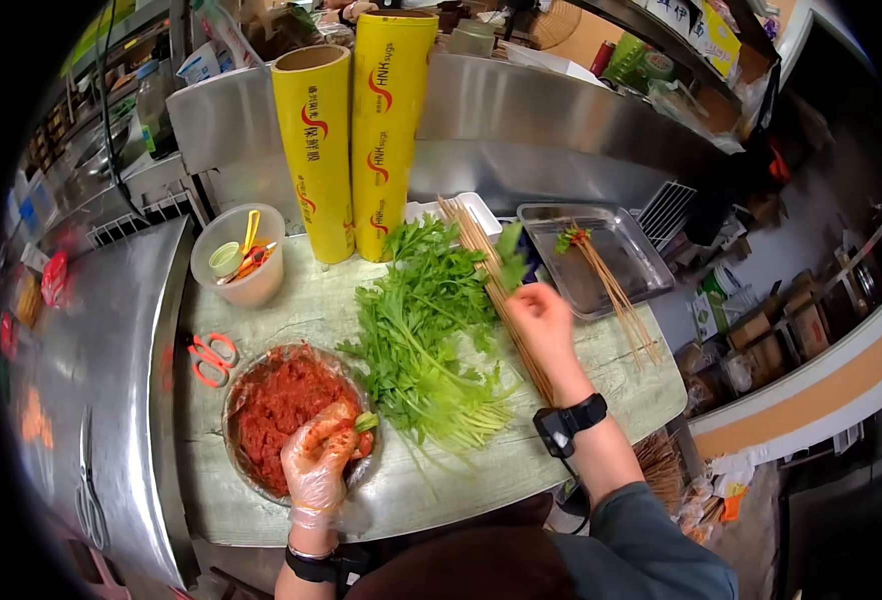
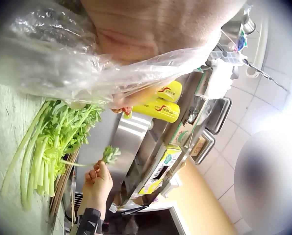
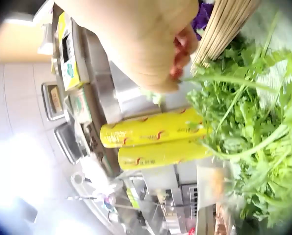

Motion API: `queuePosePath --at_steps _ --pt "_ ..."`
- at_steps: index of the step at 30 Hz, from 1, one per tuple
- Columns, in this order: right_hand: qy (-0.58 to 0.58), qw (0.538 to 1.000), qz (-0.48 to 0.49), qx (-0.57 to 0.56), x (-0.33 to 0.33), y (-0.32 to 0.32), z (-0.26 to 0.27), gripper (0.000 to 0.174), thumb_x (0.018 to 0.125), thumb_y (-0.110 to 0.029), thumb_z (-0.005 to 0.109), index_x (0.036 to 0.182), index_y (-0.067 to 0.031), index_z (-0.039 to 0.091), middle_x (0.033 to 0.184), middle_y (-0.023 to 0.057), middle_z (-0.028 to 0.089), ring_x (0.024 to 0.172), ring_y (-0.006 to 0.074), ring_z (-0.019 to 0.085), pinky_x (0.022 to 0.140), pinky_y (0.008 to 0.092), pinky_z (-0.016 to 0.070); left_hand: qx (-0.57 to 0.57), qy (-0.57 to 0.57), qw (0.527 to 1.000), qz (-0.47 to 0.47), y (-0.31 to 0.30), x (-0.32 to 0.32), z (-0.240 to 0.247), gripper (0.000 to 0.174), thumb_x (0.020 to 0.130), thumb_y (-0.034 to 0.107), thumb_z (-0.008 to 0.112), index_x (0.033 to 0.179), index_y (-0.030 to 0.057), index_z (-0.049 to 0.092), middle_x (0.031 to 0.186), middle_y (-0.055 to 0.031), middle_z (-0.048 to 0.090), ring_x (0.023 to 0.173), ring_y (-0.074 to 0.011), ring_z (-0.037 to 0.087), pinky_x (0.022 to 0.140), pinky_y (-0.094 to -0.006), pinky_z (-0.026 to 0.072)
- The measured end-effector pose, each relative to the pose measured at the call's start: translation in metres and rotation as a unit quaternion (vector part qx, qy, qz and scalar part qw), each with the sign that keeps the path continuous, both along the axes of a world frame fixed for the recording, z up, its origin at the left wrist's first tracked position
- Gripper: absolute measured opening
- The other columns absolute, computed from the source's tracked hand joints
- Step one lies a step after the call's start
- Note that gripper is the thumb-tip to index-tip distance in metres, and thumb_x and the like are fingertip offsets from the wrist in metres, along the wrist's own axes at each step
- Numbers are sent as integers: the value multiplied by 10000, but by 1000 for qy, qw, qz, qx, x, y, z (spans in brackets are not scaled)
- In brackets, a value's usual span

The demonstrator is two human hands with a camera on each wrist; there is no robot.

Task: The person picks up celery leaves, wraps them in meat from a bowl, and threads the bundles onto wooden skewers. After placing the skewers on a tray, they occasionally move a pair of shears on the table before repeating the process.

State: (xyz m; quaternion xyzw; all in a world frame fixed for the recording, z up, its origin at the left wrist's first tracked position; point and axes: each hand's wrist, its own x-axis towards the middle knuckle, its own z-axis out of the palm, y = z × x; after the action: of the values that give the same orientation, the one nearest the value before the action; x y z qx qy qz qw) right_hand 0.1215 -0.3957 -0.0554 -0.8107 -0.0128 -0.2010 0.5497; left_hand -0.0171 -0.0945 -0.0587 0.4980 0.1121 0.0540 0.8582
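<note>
My gloved left hand (image 1: 319,462), smeared with red, is over the bowl of red minced meat (image 1: 279,400), its fingers curled round a small green piece (image 1: 366,422). My bare right hand (image 1: 541,322) pinches a celery sprig (image 1: 510,258) by its stem, above a bundle of wooden sticks (image 1: 502,310). In the left wrist view the sprig (image 2: 111,154) stands up from the right hand (image 2: 98,185), its pale stem hanging to one side. A heap of leafy celery (image 1: 426,320) lies between the two hands.
Two yellow film rolls (image 1: 313,160) stand behind the celery. A plastic tub (image 1: 238,256) and red-handled scissors (image 1: 213,358) are at the left. At the right, a metal tray (image 1: 601,262) bears sticks with red and green pieces. More scissors (image 1: 89,490) lie on the steel counter.
</note>
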Motion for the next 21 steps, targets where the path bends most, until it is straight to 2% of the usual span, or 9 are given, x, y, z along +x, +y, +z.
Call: queuePosePath --at_steps 2,4,6,7,10,13,17,21 --pt "98 978 183 9 -14 18 24 193 802 -115 692 962 -15 650 754 -16 618 650 53 547 600 205 441 13 1 1000 -13 1 -1 1 165 825 -80 590 989 -86 602 873 -137 625 635 -182 592 606 -292 524" --pt "106 982 146 49 -11 20 29 169 801 -121 685 922 -4 661 760 28 651 676 80 587 625 222 464 0 -3 1000 -19 2 -1 -1 160 827 -80 590 986 -79 605 880 -135 627 644 -185 598 608 -291 527" --pt "30 997 21 -67 14 -7 5 191 809 -100 677 972 -3 657 733 19 635 651 72 569 569 226 446 -8 -5 1000 -18 4 -2 -4 156 828 -79 590 982 -73 607 886 -132 629 653 -187 603 610 -289 529" --pt "-34 974 -43 -219 25 -24 -8 190 775 -140 706 897 2 672 723 85 655 631 153 606 589 277 476 -9 -4 1000 -17 4 -2 -6 153 828 -79 590 980 -70 607 889 -131 630 657 -188 605 611 -288 530" --pt "80 915 -59 -391 29 -49 -16 209 741 -184 732 828 -1 680 734 125 661 623 210 622 602 311 489 -3 -1 1000 -21 4 1 -3 152 823 -79 594 974 -68 606 893 -134 632 664 -187 610 611 -286 533" --pt "155 932 12 -328 33 -63 -14 208 738 -202 738 768 -3 683 697 116 658 596 202 614 585 314 481 6 -3 1000 -23 3 0 -1 162 819 -82 595 981 -70 605 887 -139 634 662 -188 611 607 -286 532" --pt "134 945 -14 -297 35 -67 -11 210 744 -207 731 726 -4 679 633 122 632 579 205 608 578 327 472 1 -7 1000 -22 3 1 -3 172 815 -87 593 986 -71 604 877 -141 636 657 -188 611 604 -282 529" --pt "118 943 -10 -310 32 -67 -4 205 763 -209 707 758 -7 676 652 130 632 600 211 615 584 334 473 9 0 1000 -22 3 0 -1 172 815 -83 591 986 -71 604 872 -141 636 653 -187 610 607 -278 525"
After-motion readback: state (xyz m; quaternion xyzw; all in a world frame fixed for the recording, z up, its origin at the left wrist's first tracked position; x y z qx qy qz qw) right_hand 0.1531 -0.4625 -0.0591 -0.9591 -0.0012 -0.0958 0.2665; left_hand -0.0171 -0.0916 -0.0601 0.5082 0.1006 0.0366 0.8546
